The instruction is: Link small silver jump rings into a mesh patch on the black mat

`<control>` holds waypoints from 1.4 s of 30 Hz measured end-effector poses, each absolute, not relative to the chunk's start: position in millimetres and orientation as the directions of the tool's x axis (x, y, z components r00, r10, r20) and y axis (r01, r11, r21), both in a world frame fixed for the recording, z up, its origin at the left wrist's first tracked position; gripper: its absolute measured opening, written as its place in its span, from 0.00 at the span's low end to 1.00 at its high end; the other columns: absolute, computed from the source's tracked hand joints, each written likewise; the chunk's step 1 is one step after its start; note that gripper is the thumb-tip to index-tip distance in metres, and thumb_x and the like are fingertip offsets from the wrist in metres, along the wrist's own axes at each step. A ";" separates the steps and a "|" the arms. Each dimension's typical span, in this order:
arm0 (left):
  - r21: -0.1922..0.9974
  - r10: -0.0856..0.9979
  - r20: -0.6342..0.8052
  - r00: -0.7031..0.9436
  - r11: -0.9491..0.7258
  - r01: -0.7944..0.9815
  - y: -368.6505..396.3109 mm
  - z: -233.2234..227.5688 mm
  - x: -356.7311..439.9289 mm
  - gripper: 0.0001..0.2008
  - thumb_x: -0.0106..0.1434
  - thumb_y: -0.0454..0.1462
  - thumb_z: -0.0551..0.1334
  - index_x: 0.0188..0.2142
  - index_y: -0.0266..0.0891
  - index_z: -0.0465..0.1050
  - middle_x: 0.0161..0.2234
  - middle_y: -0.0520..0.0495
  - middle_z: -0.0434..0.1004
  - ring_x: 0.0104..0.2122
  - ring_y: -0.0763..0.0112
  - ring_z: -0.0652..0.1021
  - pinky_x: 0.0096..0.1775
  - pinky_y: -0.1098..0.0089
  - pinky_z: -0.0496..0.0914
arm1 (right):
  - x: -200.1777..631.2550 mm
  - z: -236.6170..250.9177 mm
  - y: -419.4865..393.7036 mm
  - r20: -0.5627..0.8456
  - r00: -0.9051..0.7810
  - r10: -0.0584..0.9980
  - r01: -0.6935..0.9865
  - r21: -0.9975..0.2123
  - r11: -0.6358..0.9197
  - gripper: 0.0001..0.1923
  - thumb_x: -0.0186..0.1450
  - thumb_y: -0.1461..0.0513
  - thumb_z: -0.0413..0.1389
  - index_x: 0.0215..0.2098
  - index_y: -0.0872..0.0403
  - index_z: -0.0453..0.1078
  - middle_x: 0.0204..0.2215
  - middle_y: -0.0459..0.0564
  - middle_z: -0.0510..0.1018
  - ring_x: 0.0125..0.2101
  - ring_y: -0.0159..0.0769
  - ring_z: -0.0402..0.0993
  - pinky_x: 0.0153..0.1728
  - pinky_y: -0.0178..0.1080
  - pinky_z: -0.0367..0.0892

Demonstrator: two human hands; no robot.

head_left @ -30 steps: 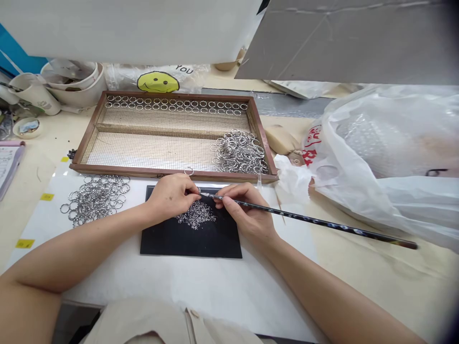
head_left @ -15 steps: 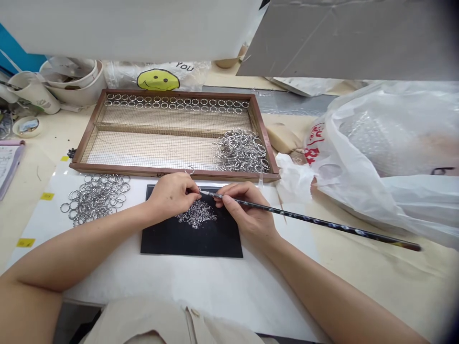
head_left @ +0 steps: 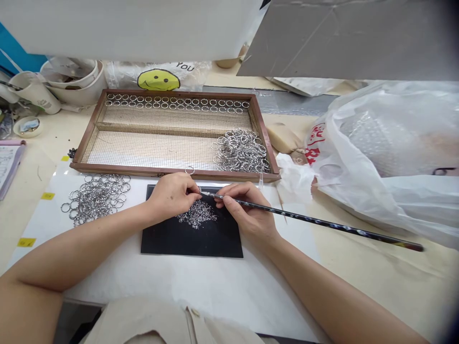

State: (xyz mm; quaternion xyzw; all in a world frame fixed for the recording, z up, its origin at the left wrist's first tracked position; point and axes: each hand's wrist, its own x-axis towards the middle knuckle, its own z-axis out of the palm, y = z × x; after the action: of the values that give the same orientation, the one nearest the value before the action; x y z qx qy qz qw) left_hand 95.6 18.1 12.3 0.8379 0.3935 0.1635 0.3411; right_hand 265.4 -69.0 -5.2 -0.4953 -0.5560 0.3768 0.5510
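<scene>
My left hand (head_left: 176, 197) is closed in a pinch over the black mat (head_left: 190, 243), on what looks like a silver ring (head_left: 200, 189), mostly hidden by the fingertips. My right hand (head_left: 249, 210) grips a long, thin black stick (head_left: 322, 224) with mottled markings, held like a pen. Its pale tip points left and meets the ring at my left fingertips. Just below lies a heap of tiny glittering stones (head_left: 198, 214) on the mat. Another silver ring (head_left: 190, 170) shows above my left knuckles, at the tray's front edge.
Behind the mat stands a wood-framed mesh tray (head_left: 172, 169), with rings in rows at the back and a ring pile (head_left: 241, 150) at right. More rings (head_left: 98, 198) lie left. A plastic bag (head_left: 387, 143) bulges at right; cups (head_left: 38, 93) stand far left. Grey and white panels hang overhead.
The far end of the stick has shifted very slightly to the right. Both hands otherwise keep their places.
</scene>
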 end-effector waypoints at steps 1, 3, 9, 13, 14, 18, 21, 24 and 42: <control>0.700 0.770 0.006 0.638 -0.459 0.548 17.9 12.3 95.6 0.05 0.55 0.33 0.65 0.24 0.40 0.76 0.26 0.51 0.77 0.30 0.72 0.75 0.33 0.70 0.67 | 265.4 -5.2 -69.0 0.240 0.098 0.966 0.134 -0.965 0.227 0.04 0.64 0.64 0.54 0.31 0.51 0.64 0.29 0.45 0.72 0.26 0.31 0.72 0.29 0.40 0.69; 0.697 0.769 0.007 0.640 -0.463 0.548 17.7 12.1 95.7 0.05 0.55 0.33 0.65 0.24 0.40 0.76 0.26 0.52 0.77 0.30 0.72 0.75 0.33 0.70 0.67 | 265.5 -4.9 -68.9 0.245 0.098 0.964 0.131 -0.964 0.232 0.04 0.64 0.64 0.54 0.31 0.51 0.64 0.29 0.45 0.72 0.27 0.31 0.72 0.29 0.40 0.69; 0.686 0.770 0.002 0.638 -0.465 0.559 18.3 11.6 96.4 0.05 0.55 0.32 0.65 0.24 0.39 0.76 0.26 0.52 0.76 0.30 0.73 0.75 0.33 0.71 0.66 | 265.4 -5.8 -68.4 0.251 0.095 0.963 0.147 -0.961 0.236 0.04 0.64 0.65 0.54 0.31 0.51 0.64 0.29 0.45 0.72 0.26 0.31 0.72 0.29 0.39 0.70; 0.684 0.771 -0.003 0.637 -0.463 0.564 18.4 12.1 96.2 0.05 0.55 0.32 0.65 0.23 0.39 0.76 0.26 0.52 0.76 0.29 0.73 0.74 0.32 0.71 0.66 | 265.5 -7.7 -68.6 0.256 0.104 0.961 0.149 -0.959 0.239 0.04 0.63 0.65 0.54 0.32 0.51 0.64 0.30 0.45 0.72 0.26 0.30 0.72 0.29 0.38 0.70; 0.684 0.771 -0.001 0.637 -0.464 0.563 18.4 12.1 96.1 0.05 0.55 0.32 0.65 0.23 0.39 0.76 0.26 0.52 0.76 0.29 0.73 0.74 0.32 0.71 0.66 | 265.6 -7.8 -68.6 0.258 0.102 0.961 0.148 -0.959 0.241 0.04 0.63 0.65 0.54 0.32 0.51 0.64 0.30 0.45 0.72 0.26 0.30 0.72 0.29 0.38 0.70; 0.692 0.770 0.008 0.639 -0.465 0.552 18.1 12.0 95.8 0.04 0.55 0.32 0.65 0.24 0.39 0.77 0.26 0.52 0.77 0.29 0.73 0.75 0.33 0.71 0.66 | 266.4 -7.6 -69.2 0.270 0.098 0.958 0.123 -0.958 0.258 0.04 0.64 0.65 0.54 0.31 0.52 0.64 0.29 0.46 0.72 0.27 0.31 0.72 0.29 0.38 0.69; 0.693 0.771 0.005 0.637 -0.462 0.553 18.1 12.6 95.9 0.04 0.55 0.32 0.65 0.24 0.39 0.77 0.26 0.52 0.77 0.30 0.73 0.75 0.33 0.71 0.66 | 267.2 -8.1 -70.5 0.258 0.143 0.955 0.114 -0.963 0.243 0.04 0.63 0.65 0.54 0.31 0.51 0.63 0.28 0.46 0.72 0.26 0.31 0.71 0.27 0.38 0.68; 0.691 0.766 0.001 0.643 -0.465 0.554 18.6 13.7 95.9 0.04 0.55 0.33 0.66 0.24 0.38 0.76 0.26 0.52 0.77 0.30 0.72 0.75 0.33 0.71 0.66 | 268.3 -9.5 -72.3 0.223 0.212 0.951 0.151 -0.969 0.194 0.06 0.62 0.65 0.54 0.30 0.51 0.61 0.26 0.45 0.71 0.25 0.32 0.70 0.25 0.38 0.66; 0.687 0.767 -0.002 0.641 -0.465 0.559 18.8 15.8 97.0 0.05 0.55 0.32 0.66 0.23 0.38 0.76 0.26 0.52 0.77 0.30 0.73 0.75 0.33 0.71 0.66 | 267.9 -7.1 -71.0 0.212 0.140 0.967 0.372 -0.917 0.147 0.08 0.59 0.67 0.53 0.26 0.51 0.58 0.23 0.43 0.69 0.24 0.31 0.65 0.25 0.37 0.60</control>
State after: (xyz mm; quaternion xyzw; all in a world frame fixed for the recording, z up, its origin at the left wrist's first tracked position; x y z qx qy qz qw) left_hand 97.0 18.8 15.8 0.8416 0.3938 0.1556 0.3354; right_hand 267.9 -71.0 -7.1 -0.5772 -0.5801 0.3058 0.4866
